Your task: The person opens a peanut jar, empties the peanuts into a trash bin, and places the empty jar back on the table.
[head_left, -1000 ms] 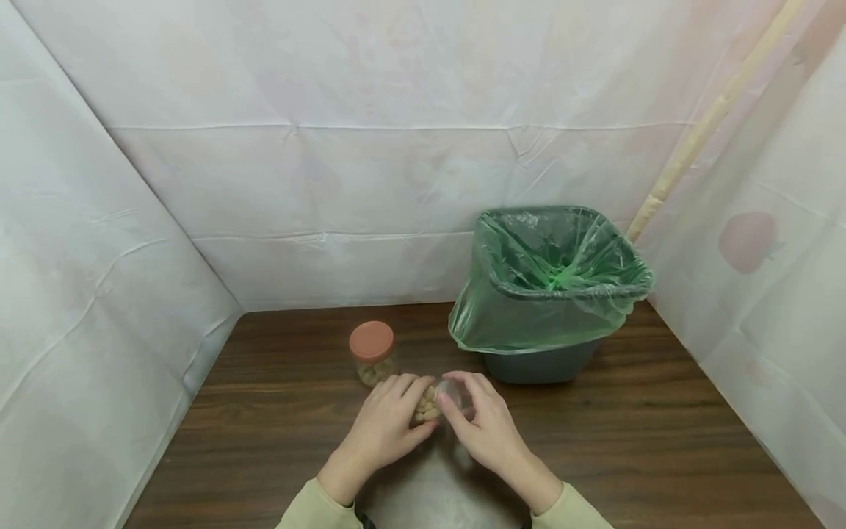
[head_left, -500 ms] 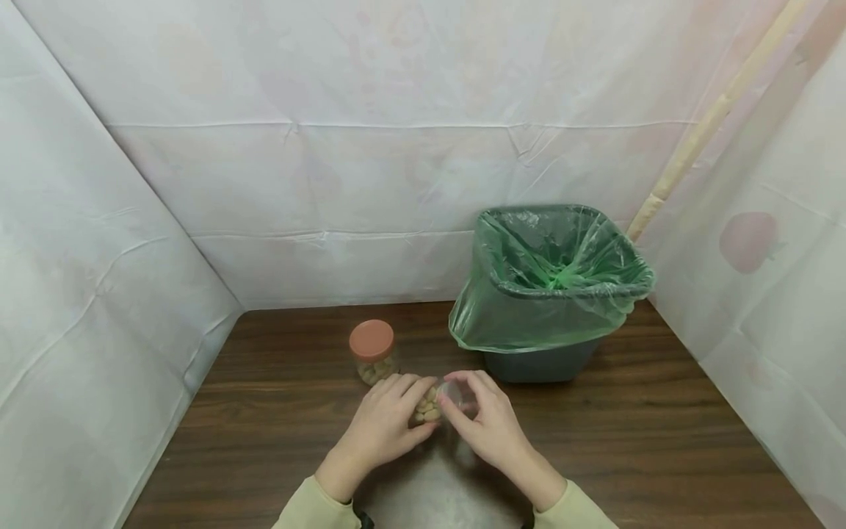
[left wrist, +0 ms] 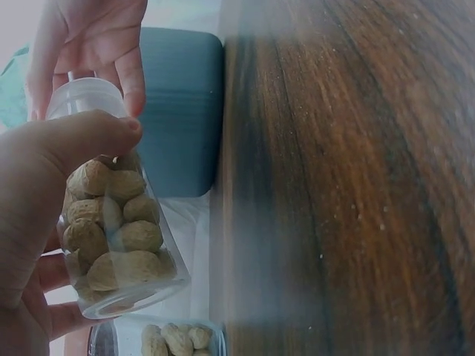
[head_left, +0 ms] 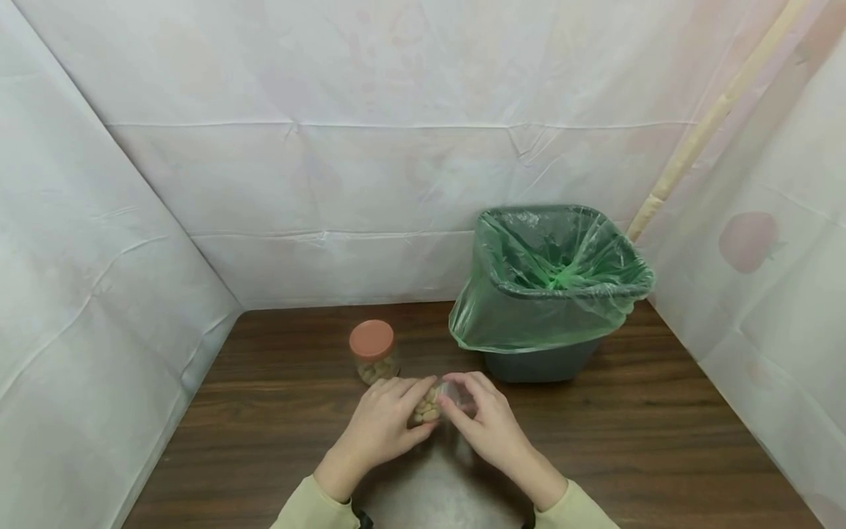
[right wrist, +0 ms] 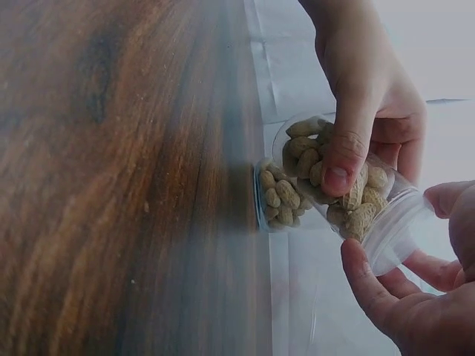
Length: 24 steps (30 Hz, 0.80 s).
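My left hand (head_left: 386,419) grips a clear jar (left wrist: 122,230) of unshelled peanuts, thumb along one side and fingers round the other. The jar is tilted, with its mouth end toward my right hand (head_left: 485,422). At that end sits a translucent white lid (right wrist: 390,230), and the right hand's thumb and fingertips hold it around the rim. Peanuts (right wrist: 360,196) fill the jar up to near the lid. Just beyond my left hand, a second peanut jar with an orange-pink lid (head_left: 371,340) stands upright on the table.
A grey bin (head_left: 538,364) lined with a green bag (head_left: 529,323) stands at the back right of the dark wooden table (head_left: 264,441). White cloth (head_left: 330,176) hangs behind and at both sides. A pale pole (head_left: 707,132) leans in the right corner.
Both hands stay nearly in place around the jar. The right hand's fingers shift only slightly at the lid; the other jar and the bin have not moved.
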Motion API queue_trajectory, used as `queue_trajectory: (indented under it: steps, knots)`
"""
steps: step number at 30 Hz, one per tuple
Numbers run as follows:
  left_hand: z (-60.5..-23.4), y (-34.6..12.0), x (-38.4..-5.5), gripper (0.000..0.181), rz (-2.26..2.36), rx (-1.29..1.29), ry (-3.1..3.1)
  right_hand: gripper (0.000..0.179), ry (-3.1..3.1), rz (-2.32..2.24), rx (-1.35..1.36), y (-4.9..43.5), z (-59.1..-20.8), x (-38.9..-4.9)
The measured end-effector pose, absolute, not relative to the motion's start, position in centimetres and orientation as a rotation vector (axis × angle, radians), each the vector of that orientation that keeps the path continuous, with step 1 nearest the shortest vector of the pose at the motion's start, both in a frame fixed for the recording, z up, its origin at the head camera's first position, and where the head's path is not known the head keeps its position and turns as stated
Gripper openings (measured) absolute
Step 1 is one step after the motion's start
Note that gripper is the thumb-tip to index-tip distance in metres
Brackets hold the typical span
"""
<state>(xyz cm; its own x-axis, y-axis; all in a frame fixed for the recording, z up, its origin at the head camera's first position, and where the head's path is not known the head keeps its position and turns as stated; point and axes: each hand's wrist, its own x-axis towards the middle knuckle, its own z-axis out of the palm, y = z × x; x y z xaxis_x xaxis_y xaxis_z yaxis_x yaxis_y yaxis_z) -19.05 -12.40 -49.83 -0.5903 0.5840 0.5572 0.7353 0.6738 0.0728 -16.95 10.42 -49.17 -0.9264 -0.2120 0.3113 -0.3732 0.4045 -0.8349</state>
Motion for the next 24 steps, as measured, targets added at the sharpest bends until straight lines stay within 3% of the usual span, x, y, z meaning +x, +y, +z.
queue_trajectory:
  steps: [24]
  knots:
    - [-49.7,-12.48,-19.11,0.067,-0.513,-1.036,-2.472,0.034,-2.424,1.436,0.864,11.33,-49.06,-17.39]
